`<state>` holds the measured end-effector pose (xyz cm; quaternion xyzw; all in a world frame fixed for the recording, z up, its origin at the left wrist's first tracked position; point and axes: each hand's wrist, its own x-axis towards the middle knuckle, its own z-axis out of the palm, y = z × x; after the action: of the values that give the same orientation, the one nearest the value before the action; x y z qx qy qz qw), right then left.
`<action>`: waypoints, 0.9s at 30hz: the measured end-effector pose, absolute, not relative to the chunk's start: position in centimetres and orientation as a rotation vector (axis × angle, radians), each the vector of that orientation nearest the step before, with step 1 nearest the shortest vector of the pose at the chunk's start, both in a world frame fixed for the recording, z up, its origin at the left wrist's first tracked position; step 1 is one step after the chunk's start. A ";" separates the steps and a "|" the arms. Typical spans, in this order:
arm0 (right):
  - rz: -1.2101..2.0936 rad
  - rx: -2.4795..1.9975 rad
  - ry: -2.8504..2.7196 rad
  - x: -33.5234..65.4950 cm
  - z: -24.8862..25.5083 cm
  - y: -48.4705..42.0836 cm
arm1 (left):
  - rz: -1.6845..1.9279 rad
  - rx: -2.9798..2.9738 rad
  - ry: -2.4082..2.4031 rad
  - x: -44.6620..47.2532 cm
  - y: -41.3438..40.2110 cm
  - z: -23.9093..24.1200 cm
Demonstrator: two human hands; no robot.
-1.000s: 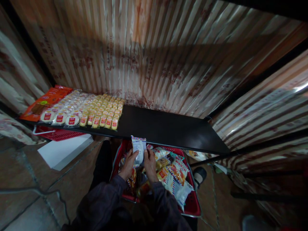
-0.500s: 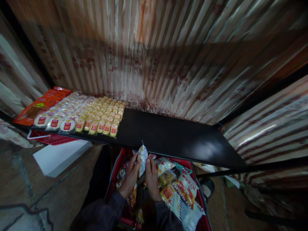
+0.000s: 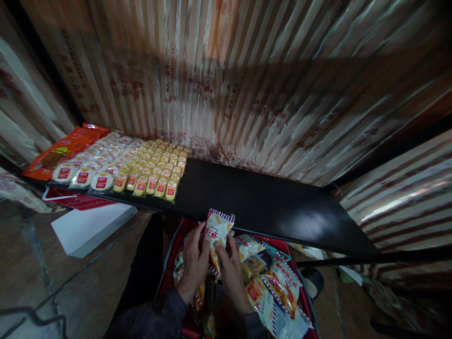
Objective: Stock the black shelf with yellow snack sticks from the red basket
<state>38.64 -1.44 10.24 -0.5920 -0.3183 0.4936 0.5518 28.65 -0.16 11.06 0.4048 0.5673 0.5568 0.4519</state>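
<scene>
A small white snack packet [image 3: 217, 230] with red lettering and striped edges is held between both my hands, its printed front facing me. My left hand [image 3: 193, 256] grips its left side, and my right hand [image 3: 230, 263] has the thumb on its front and fingers along the right side. Both hands are above a red basket [image 3: 306, 301] filled with snack packets, such as a white and red one [image 3: 282, 285] at the right. Just beyond the packet's top lies the front edge of a black shelf [image 3: 247, 200].
On the shelf's left part are rows of yellow wrapped cakes [image 3: 151, 183], round white wrapped cakes [image 3: 102, 181] and orange bags [image 3: 52, 157]. Below stand another red basket [image 3: 84, 201] and a white box [image 3: 92, 228]. Striped plastic sheeting [image 3: 212, 94] covers the back.
The packet, seen edge-on before, has been turned so its printed front shows. My right hand's thumb has come onto its front. The view has shifted slightly.
</scene>
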 end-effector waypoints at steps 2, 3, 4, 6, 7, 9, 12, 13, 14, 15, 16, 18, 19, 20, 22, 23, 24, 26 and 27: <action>1.217 -1.379 -0.688 38.6 10.3 -0.9 | 1.414 0.937 1.391 28.3 0.2 11.1; 1.239 -1.374 -0.665 38.6 10.2 -0.6 | 1.420 0.906 1.380 28.1 0.4 11.0; 1.255 -1.373 -0.645 38.7 10.1 -0.4 | 1.407 0.876 1.363 27.9 0.6 10.9; 1.275 -1.380 -0.611 38.7 9.7 0.3 | 1.339 0.811 1.324 27.4 1.0 10.6; 1.287 -1.379 -0.595 38.7 9.5 0.5 | 1.292 0.780 1.303 27.3 1.2 10.4; 1.315 -1.360 -0.574 38.8 9.1 1.1 | 1.212 0.748 1.243 27.0 1.6 10.1; 1.316 -1.347 -0.548 38.8 8.9 1.9 | 1.164 0.767 1.163 26.9 2.3 9.8; 1.293 -1.375 -0.538 38.9 9.0 2.1 | 1.167 0.781 1.149 27.0 2.5 9.7; 1.268 -1.406 -0.536 38.9 9.2 2.4 | 1.178 0.793 1.144 27.1 2.8 9.6; 1.250 -1.426 -0.565 39.0 9.4 2.6 | 1.197 0.802 1.149 27.2 3.0 9.6; 1.238 -1.429 -0.631 39.1 9.7 2.8 | 1.220 0.808 1.155 27.2 3.2 9.5; 1.208 -1.412 -0.839 39.4 10.3 3.3 | 1.260 0.826 1.172 27.3 3.7 9.5; 1.176 -1.415 -0.943 39.5 10.6 3.5 | 1.274 0.833 1.184 27.4 3.9 9.5; 1.136 -1.439 -1.029 39.6 10.8 3.7 | 1.284 0.838 1.195 27.5 4.1 9.4; 1.048 -1.526 -1.118 39.6 11.0 4.1 | 1.297 0.840 1.213 27.6 4.5 9.3; 1.017 -1.556 -1.139 39.6 11.0 4.2 | 1.303 0.833 1.220 27.7 4.8 9.2; 1.001 -1.564 -1.153 39.5 11.0 4.5 | 1.310 0.827 1.223 27.8 5.1 9.0; 0.985 -1.546 -1.160 39.2 10.9 5.0 | 1.324 0.815 1.223 27.8 5.8 8.8; 0.982 -1.533 -1.155 39.0 10.9 5.3 | 1.331 0.808 1.223 27.8 6.2 8.7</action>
<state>39.02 5.25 10.90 -0.6263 -0.4721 0.4013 0.4731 27.80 6.15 8.66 0.3412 0.5164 0.5620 0.5487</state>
